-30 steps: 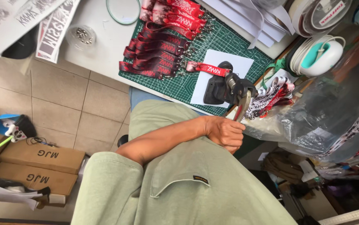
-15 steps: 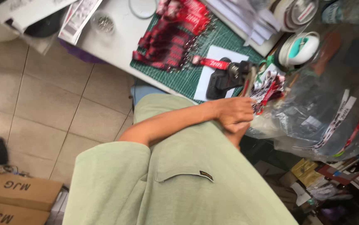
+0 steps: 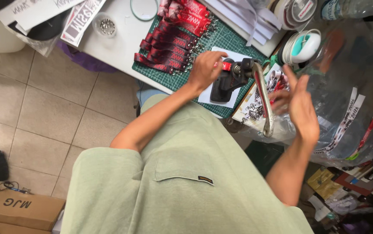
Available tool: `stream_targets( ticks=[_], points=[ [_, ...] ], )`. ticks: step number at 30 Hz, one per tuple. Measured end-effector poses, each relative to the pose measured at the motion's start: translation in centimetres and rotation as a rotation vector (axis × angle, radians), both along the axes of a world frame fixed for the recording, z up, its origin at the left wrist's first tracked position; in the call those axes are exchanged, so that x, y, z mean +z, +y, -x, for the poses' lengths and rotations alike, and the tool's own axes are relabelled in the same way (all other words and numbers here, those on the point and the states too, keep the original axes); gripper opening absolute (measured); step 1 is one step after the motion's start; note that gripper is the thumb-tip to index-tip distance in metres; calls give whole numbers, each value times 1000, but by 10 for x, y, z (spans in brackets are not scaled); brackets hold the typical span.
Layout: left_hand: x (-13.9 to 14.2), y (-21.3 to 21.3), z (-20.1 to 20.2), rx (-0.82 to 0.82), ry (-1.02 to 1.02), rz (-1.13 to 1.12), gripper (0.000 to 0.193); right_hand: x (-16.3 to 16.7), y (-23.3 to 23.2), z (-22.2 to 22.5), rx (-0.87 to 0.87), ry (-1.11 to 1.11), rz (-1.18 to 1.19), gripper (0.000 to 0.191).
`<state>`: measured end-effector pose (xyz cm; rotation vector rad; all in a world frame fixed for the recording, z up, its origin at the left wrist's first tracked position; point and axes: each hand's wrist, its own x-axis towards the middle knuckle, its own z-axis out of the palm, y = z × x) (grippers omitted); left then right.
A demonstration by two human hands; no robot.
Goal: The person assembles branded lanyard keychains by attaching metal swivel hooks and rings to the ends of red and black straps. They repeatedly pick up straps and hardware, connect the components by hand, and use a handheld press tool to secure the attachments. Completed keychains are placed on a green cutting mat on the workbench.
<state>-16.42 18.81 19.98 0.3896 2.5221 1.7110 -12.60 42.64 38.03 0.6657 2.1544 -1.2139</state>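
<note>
A black hand press (image 3: 226,81) stands on a white sheet on the green cutting mat (image 3: 221,41). Its long metal lever (image 3: 262,99) points down towards me. My left hand (image 3: 204,69) reaches to the press and pinches a short red strap (image 3: 225,66) at its head. To the right of the lever, my right hand (image 3: 302,106) hovers with its fingers spread and nothing in it. It does not touch the lever. A pile of finished red and black straps (image 3: 173,37) with metal clips lies on the mat's left part.
A large clear plastic bag (image 3: 346,86) with straps inside bulges at the right. A teal and white tape roll (image 3: 303,47), a small dish of metal parts (image 3: 106,26) and a ring (image 3: 144,8) lie on the white table (image 3: 117,45). Cardboard boxes (image 3: 17,208) sit on the tiled floor.
My left hand has gone from my lap and the lever up to the press head, onto the red strap. My right hand has come into view beside the lever.
</note>
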Motion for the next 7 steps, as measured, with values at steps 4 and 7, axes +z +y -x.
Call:
stream_targets(
  ticks=[4, 7],
  points=[
    [-12, 12, 21, -80, -19, 144, 29, -107, 25, 22, -154, 118, -169, 46],
    [-6, 62, 56, -141, 71, 216, 41, -195, 31, 14, 267, 513, 78, 45]
  ],
)
